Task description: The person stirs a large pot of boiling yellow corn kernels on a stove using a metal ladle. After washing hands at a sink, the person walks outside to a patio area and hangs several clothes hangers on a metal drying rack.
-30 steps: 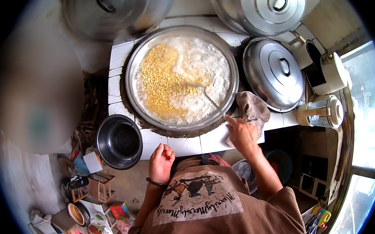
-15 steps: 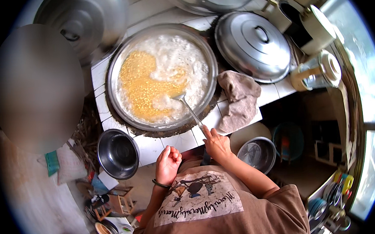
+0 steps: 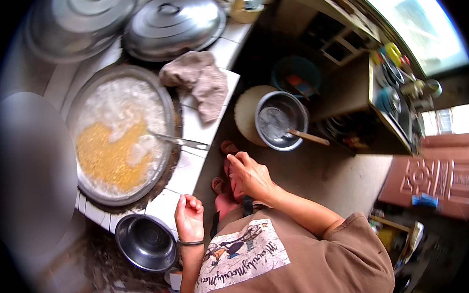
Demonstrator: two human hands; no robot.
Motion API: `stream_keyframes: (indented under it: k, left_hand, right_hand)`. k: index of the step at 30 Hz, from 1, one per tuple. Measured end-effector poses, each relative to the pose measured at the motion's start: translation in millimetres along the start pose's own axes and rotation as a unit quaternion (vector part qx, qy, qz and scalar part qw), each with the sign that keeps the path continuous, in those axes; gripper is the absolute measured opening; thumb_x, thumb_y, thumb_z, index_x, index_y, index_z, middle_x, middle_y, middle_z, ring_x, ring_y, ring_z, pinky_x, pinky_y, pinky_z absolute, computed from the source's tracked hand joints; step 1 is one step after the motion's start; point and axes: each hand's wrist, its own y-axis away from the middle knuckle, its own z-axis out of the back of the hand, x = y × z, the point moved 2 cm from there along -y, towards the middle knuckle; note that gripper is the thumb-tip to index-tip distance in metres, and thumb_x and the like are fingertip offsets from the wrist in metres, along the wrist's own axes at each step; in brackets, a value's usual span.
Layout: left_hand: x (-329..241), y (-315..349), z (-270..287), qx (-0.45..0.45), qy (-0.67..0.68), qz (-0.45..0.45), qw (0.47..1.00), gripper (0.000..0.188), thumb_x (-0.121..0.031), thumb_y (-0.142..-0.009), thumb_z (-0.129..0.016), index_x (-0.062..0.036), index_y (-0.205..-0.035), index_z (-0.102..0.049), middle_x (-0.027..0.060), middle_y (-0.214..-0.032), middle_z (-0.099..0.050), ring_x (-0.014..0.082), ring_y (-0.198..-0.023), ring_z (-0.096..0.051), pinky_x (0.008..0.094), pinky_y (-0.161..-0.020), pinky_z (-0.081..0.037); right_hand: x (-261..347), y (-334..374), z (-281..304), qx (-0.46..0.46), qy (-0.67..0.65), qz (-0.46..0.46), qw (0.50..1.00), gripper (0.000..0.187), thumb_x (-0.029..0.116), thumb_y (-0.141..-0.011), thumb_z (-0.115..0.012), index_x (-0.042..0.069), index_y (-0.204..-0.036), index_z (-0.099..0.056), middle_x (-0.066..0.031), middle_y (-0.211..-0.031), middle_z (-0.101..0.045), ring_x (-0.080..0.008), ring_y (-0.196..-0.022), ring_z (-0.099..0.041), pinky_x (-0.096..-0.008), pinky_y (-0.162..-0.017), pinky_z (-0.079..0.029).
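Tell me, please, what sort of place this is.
It looks like a kitchen, perhaps a home one: a wide metal pan of foaming liquid and yellow grains sits in a white-tiled counter, with a domed metal lid nearby.

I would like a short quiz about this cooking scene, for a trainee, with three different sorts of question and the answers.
1. True or false: the right hand is apart from the metal utensil.
2. Where does the cloth lie? (a) on the floor (b) on the white tiles (c) inside the black bowl
3. Fill in: the metal utensil's handle crosses over the ____ of the large pan.
Key: 1. true; 2. b; 3. rim
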Motion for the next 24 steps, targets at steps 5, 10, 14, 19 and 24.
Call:
stream_keyframes:
  k: [5,10,14,19,24]
  left_hand:
    - [43,27,-15,0.055,-0.087,0.038,0.994,0.01,-0.014,-0.1,-0.06,-0.0054,-0.103,-0.056,0.0026,-0.084,-0.052,0.013,-0.074,-0.05,0.0253,-0.065,-0.042]
    - [100,45,-41,0.105,-0.148,0.103,0.978,0.013,-0.021,-0.102,-0.059,-0.0074,-0.101,-0.057,0.0013,-0.079,-0.052,0.011,-0.069,-0.048,0.0226,-0.058,-0.04]
    - [168,68,-84,0.152,-0.158,0.135,0.966,0.024,-0.028,-0.104,-0.055,-0.0073,-0.093,-0.061,0.0008,-0.077,-0.055,0.0107,-0.067,-0.051,0.0229,-0.057,-0.039]
    - [297,109,-112,0.203,-0.192,0.152,0.948,0.023,-0.03,-0.104,-0.054,-0.0099,-0.095,-0.061,-0.0004,-0.078,-0.053,0.0112,-0.069,-0.05,0.0245,-0.061,-0.042]
    - [464,169,-131,0.228,-0.193,0.251,0.921,0.015,-0.027,-0.102,-0.058,-0.0142,-0.095,-0.061,-0.0028,-0.078,-0.054,0.0108,-0.068,-0.051,0.0255,-0.062,-0.046]
  right_hand:
    - [-25,97,24,0.019,-0.025,-0.106,0.994,0.055,0.019,-0.083,-0.073,0.006,-0.133,-0.055,-0.0116,-0.119,-0.056,-0.0312,-0.102,-0.064,-0.0425,-0.076,-0.056]
    - [-57,183,57,-0.011,-0.043,-0.159,0.986,0.046,0.021,-0.087,-0.071,0.006,-0.128,-0.059,-0.0115,-0.115,-0.058,-0.0317,-0.099,-0.066,-0.043,-0.078,-0.056]
    - [-101,265,94,-0.041,-0.031,-0.177,0.983,0.042,0.023,-0.088,-0.071,0.007,-0.125,-0.061,-0.0115,-0.11,-0.06,-0.0318,-0.096,-0.067,-0.0428,-0.078,-0.056]
    - [-168,409,137,-0.055,-0.012,-0.214,0.975,0.039,0.025,-0.089,-0.071,0.008,-0.122,-0.062,-0.0115,-0.106,-0.062,-0.0322,-0.092,-0.067,-0.043,-0.077,-0.056]
    - [-241,579,191,-0.112,-0.009,-0.303,0.946,0.038,0.028,-0.089,-0.07,0.01,-0.122,-0.062,-0.0119,-0.107,-0.063,-0.0333,-0.093,-0.067,-0.0443,-0.078,-0.056]
